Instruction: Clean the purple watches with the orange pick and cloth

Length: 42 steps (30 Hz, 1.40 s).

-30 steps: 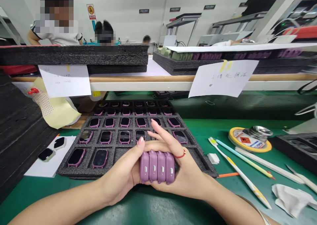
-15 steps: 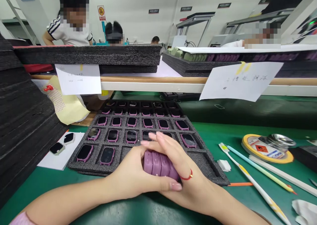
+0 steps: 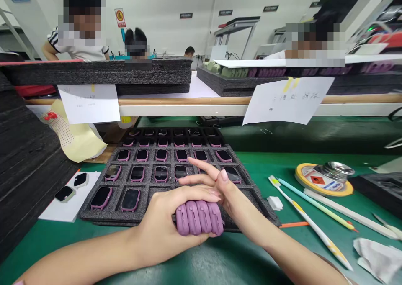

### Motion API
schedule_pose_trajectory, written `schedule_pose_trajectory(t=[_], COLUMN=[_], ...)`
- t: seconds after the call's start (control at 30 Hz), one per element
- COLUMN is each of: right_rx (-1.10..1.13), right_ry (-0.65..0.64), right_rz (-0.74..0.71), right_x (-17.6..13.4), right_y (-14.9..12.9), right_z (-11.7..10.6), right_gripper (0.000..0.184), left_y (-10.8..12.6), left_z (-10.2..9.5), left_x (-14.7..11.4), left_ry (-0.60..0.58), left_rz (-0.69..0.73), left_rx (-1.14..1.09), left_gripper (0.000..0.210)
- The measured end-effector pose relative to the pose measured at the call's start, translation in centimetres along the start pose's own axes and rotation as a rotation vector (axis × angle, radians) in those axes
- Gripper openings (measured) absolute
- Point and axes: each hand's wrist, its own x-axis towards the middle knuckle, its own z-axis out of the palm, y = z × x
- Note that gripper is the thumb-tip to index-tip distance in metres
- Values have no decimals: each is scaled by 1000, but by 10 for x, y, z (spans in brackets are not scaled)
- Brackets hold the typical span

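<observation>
Gripping a row of four purple cases (image 3: 199,218), the left hand (image 3: 166,216) carries them above the tray's near edge, slightly right of its middle. Upper fingers close together, laid over the top of the row; part of the same hand shows beneath. Right hand (image 3: 238,201) beside the row's right end, fingers spread and pointing out over the tray (image 3: 147,189); whether its palm bears on the end case, cannot tell.

Handling, by judgement: each case light and stiff, the shell smooth and probably a little slippery; any glass would scratch or crack. Loose side by side, a row could buckle mid-span. Best hold: squeeze both end cases inward, support from below, keep fingertips on the shell rims.

Counts. Cases in hand: four. Tray watches (image 3: 130,200), by row from near edge: two toward the near-left corner; then six, one largely behind the right fingers; six; then two shaded rows at the far edge, apparently six each, small and dim. Paper (image 3: 61,211) off the tray's left edge: one, bearing two pale watches (image 3: 65,194). Off the right edge: one toothbrush (image 3: 309,222), one pen (image 3: 317,203), one white strip (image 3: 354,216), one small white pad (image 3: 274,203). Crumpled tissue (image 3: 378,260), farther right: one.
</observation>
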Motion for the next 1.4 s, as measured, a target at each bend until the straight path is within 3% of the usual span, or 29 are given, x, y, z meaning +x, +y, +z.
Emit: schedule_pose_trajectory(t=[0.23, 0.4, 0.6, 0.7, 0.83, 0.9, 1.0, 1.03, 1.1, 1.2, 1.4], right_rx=[48, 117, 70, -77, -267, -352, -426, -445, -476, -510, -605], right_ry=[-92, -168, -103, -13, 87, 136, 160, 162, 158, 126, 91], right_rz=[129, 106, 71, -30, -296, -395, -497, -520, -554, -602, -710], right_x=[-3, -5, -10, -9, -11, -12, -13, -13, -12, -10, -10], right_y=[-5, -2, -5, -2, 2, 3, 2, 2, 3, 4, 6], right_z=[-2, -3, 9, 14, 15, 14, 11, 10, 9, 9, 10], right_gripper=[81, 79, 108, 116, 114, 114, 111, 110, 108, 105, 102], left_y=[-1, 0, -4, -10, -14, -12, -2, 1, 5, 8, 10], left_z=[0, 0, 0, 0, 1, 2, 2, 1, 0, -1, 1], left_x=[0, -1, 1, 0, -5, -7, -2, 0, 6, 12, 8], left_ry=[7, 7, -11, -38, -9, 1, -5, -24, -100, -177, -77], left_rz=[101, 90, 71, 134, 218, 121, -242, -368, -523, -567, -602], left_rx=[16, 63, 56, 34, 145, 117, -193, -331, -565, -726, -714], left_gripper=[46, 45, 41, 54, 81, 103, 131, 127, 94, 53, 55])
